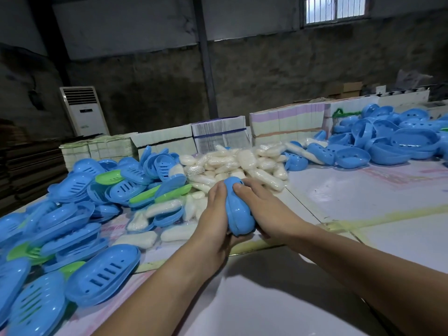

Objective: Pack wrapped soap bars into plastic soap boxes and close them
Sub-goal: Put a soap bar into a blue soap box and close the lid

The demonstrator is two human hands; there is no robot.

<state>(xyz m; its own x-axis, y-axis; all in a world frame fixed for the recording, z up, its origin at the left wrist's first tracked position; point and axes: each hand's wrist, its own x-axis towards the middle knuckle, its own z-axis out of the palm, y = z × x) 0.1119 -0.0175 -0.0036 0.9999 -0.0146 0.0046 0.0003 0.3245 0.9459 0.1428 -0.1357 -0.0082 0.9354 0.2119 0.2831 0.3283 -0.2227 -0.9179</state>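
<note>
A blue plastic soap box (238, 209) stands on edge between my two hands, above the table's middle. Its two halves meet along a seam that faces me. My left hand (214, 214) grips its left side, fingers curled over the top. From the right, my right hand (264, 209) grips it, with the thumb pressed on the upper shell. What is inside the box is hidden. A heap of wrapped white soap bars (235, 163) lies just behind my hands.
Blue and green slotted box halves (80, 214) are piled at the left. More blue shells (388, 141) lie at the far right. Stacks of flat cartons (286, 122) line the back edge of the table (363, 202). A white air conditioner (83, 110) stands behind.
</note>
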